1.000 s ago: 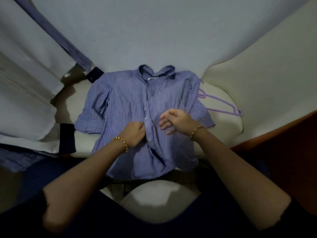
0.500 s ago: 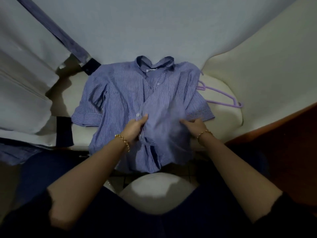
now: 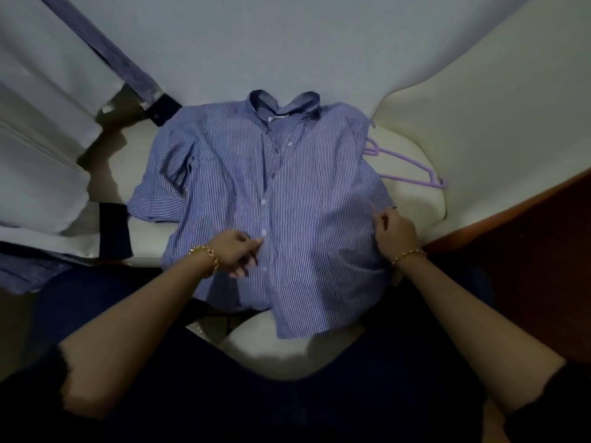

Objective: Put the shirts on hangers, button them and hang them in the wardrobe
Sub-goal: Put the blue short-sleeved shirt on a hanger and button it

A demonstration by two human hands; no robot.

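— Two hands on the striped shirt (image 3: 303, 193); what has moved in the last second?

— Nearest first. The left hand (image 3: 235, 251) is toward the six o'clock end of the button strip. Its thumb and forefinger pinch the strip's edge just under a pale button (image 3: 264, 232), and the other fingers are curled beneath. It was at that strip a second ago too, so it has scarcely shifted.

— And the other one?

— The right hand (image 3: 395, 233) was beside the left at the strip. Half a second ago it was dragging the loose front panel outward, in a blur. Now it is at the shirt's three o'clock edge, just below the short sleeve's cuff, fingers curled and pinching the cloth there.

— What did that do to the shirt?

— The bunched front now lies flat on the cushion, and the panel's edge runs along the strip from the middle down to the hem. Toward twelve o'clock the collar (image 3: 283, 102) and the neck gape open.

— Is anything buttoned?

— I cannot tell. Buttons show along the strip, but whether any sits in its hole is too small to see. I judge this was a smoothing pull, to line up the two front edges for buttoning.

— And the hanger?

— The lilac hanger (image 3: 409, 170) lies on the cream cushion (image 3: 415, 199) at two o'clock of the shirt, its hook end right against the shoulder. As far as I can see it is not inside the shirt, so hanging it up looks well off. White garments (image 3: 41, 187) lie farther out at nine o'clock.
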